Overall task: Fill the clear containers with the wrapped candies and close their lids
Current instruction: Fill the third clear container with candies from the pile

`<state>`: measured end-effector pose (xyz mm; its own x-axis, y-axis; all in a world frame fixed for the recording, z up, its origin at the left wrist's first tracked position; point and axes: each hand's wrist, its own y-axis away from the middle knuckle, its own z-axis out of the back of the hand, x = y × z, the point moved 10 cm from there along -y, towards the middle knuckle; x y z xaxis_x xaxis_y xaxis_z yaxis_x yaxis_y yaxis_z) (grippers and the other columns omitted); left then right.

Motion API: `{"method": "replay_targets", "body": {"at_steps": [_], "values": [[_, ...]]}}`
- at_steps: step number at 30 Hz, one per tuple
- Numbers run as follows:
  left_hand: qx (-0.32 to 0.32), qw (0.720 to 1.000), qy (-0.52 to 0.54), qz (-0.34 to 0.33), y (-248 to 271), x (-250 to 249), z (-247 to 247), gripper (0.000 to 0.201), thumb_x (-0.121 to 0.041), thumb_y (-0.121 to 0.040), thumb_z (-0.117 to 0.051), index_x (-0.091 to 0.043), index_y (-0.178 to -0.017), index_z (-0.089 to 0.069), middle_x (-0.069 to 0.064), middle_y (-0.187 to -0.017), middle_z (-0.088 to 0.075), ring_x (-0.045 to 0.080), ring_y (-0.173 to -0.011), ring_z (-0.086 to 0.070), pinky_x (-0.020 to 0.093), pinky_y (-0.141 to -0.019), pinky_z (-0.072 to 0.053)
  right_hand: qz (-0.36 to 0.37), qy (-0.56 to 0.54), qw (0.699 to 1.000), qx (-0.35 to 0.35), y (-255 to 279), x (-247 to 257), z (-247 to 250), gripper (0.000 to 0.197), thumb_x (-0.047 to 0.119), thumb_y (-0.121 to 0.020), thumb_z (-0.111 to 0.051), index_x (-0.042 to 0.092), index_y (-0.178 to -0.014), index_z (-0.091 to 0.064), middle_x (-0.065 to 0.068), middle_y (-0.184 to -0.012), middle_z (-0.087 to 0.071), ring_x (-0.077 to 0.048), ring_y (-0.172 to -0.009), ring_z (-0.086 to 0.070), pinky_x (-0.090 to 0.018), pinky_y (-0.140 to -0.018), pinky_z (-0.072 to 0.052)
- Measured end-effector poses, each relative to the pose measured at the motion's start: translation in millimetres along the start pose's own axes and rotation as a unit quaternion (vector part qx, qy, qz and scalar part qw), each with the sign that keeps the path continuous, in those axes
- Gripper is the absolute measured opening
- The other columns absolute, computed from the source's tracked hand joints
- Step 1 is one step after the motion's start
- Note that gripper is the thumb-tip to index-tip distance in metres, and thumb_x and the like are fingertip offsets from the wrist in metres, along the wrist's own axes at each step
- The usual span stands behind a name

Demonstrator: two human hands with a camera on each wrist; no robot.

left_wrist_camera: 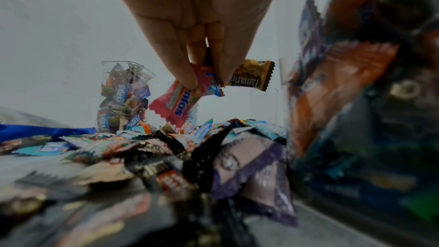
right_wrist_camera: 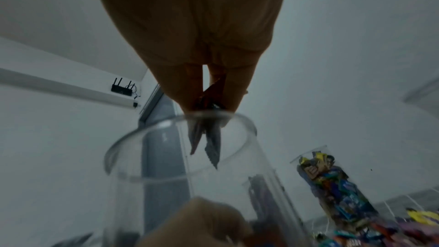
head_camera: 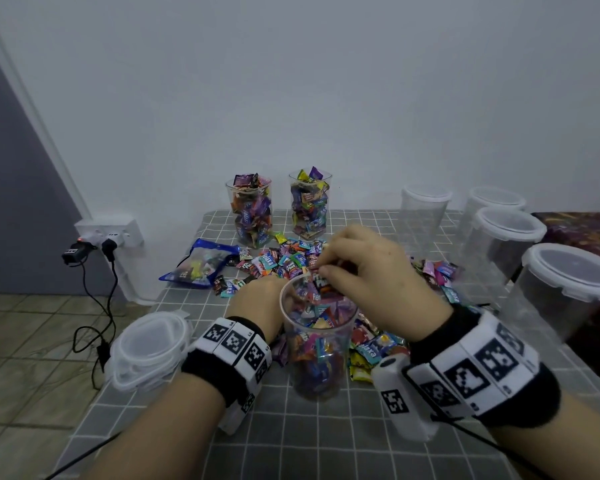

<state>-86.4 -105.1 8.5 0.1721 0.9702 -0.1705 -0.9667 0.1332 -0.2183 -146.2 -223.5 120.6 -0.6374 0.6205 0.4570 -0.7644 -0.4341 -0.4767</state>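
Observation:
A clear container (head_camera: 317, 337), partly filled with wrapped candies, stands open at the table's middle. My right hand (head_camera: 321, 270) hovers just over its rim (right_wrist_camera: 133, 136) and pinches a few wrapped candies (right_wrist_camera: 209, 138) that hang down into the mouth. My left hand (head_camera: 258, 299) is just left of the container, partly hidden behind it. In the left wrist view the left hand (left_wrist_camera: 206, 82) pinches a red candy (left_wrist_camera: 175, 104) and a brown candy (left_wrist_camera: 251, 76) above the loose candy pile (head_camera: 284, 261). Two filled containers (head_camera: 252, 211) (head_camera: 309, 206) stand open at the back.
Several empty containers with lids on (head_camera: 499, 237) stand along the right side. A stack of loose lids (head_camera: 149, 348) lies near the left table edge. A blue candy bag (head_camera: 198, 265) lies left of the pile. Plugs and cables (head_camera: 108, 244) hang off the wall at left.

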Motion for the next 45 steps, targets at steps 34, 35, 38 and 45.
{"method": "replay_targets", "body": {"at_steps": [34, 35, 38, 45], "values": [[-0.146, 0.972, 0.181, 0.041, 23.1, 18.4, 53.1, 0.011, -0.017, -0.087, -0.063, -0.017, -0.091, -0.073, -0.004, -0.091, -0.067, 0.012, -0.084, -0.058, 0.024, -0.075, -0.042, -0.192, -0.272, 0.939, 0.092, 49.2, -50.6, -63.9, 0.099, 0.025, -0.066, -0.085, 0.025, -0.143, -0.023, 0.017, -0.132, -0.043, 0.001, -0.124, -0.042, -0.022, -0.108, -0.034], [-0.154, 0.970, 0.183, 0.045, 23.1, 19.7, 59.3, 0.012, -0.015, -0.087, -0.062, -0.017, -0.092, -0.073, -0.003, -0.093, -0.067, 0.012, -0.084, -0.058, 0.024, -0.076, -0.043, -0.191, -0.275, 0.938, 0.093, 49.6, -50.6, -64.2, 0.099, 0.024, -0.067, -0.085, 0.025, -0.143, -0.022, 0.018, -0.131, -0.043, 0.001, -0.124, -0.042, -0.020, -0.107, -0.034], [-0.183, 0.966, 0.180, 0.034, 22.8, 16.3, 84.1, 0.015, -0.014, -0.087, -0.060, -0.016, -0.095, -0.073, -0.003, -0.091, -0.067, 0.009, -0.080, -0.053, 0.022, -0.072, -0.039, -0.186, -0.272, 0.940, 0.092, 49.8, -51.0, -63.8, 0.097, 0.026, -0.067, -0.084, 0.026, -0.142, -0.023, 0.018, -0.131, -0.042, 0.000, -0.125, -0.042, -0.021, -0.107, -0.034], [-0.228, 0.964, 0.104, -0.086, 29.7, -22.4, 124.9, 0.013, -0.012, -0.082, -0.062, -0.014, -0.088, -0.073, -0.004, -0.084, -0.067, 0.008, -0.073, -0.055, 0.018, -0.069, -0.038, -0.176, -0.262, 0.945, 0.088, 48.5, -51.6, -65.0, 0.095, 0.030, -0.066, -0.085, 0.030, -0.140, -0.024, 0.028, -0.123, -0.042, 0.005, -0.122, -0.042, -0.019, -0.106, -0.033]]}}
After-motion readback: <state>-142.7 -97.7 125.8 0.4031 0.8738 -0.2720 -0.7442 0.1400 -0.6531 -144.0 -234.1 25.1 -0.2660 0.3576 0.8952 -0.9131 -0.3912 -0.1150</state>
